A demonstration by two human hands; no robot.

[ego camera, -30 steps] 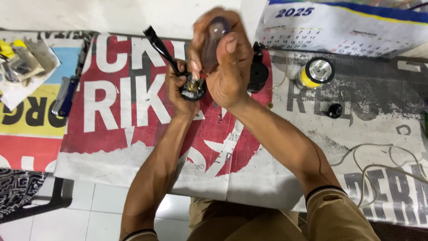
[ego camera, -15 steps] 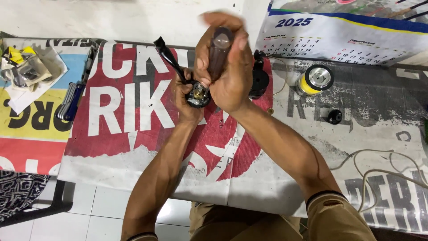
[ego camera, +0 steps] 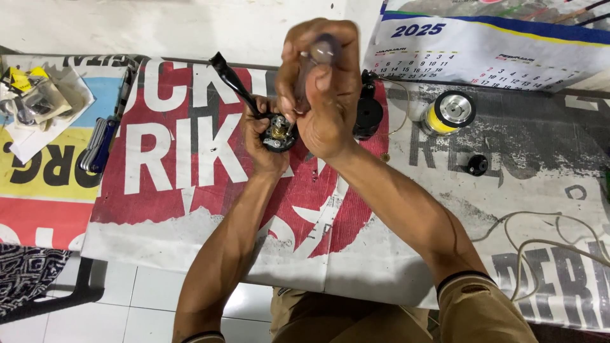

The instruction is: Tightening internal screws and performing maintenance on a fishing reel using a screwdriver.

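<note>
My left hand [ego camera: 264,146] is clenched around a small black fishing-reel body [ego camera: 278,133], held up above the middle of the red-and-white printed banner [ego camera: 165,184] that covers the worktop; the reel's housing is open toward me and brass-coloured gear parts show inside it. A long black crank handle [ego camera: 232,82] sticks out of the reel, slanting up and to the left. My right hand [ego camera: 324,95] is wrapped tight around the dark handle of a screwdriver [ego camera: 314,60], which is held upright with its tip down in the open housing; the tip itself is too small to make out. Just beside my right hand, toward the far edge of the worktop, lies a round black side cover [ego camera: 368,114], partly hidden by my knuckles. Farther right stands a spool [ego camera: 448,112] with a silver rim and yellow line wound on it, and near it, closer to me, a small black knob [ego camera: 476,165]. A wall calendar [ego camera: 502,44] lies flat at the far right corner. At the left edge lies a folding hex-key set [ego camera: 98,145] with a blue grip, and beyond it, at the far left corner, a clear plastic bag [ego camera: 35,101] holding small metal parts on white paper. A thin pale cord [ego camera: 540,244] loops over the grey banner [ego camera: 534,190] at the right, near edge. White floor tiles [ego camera: 133,305] show below the near edge.
</note>
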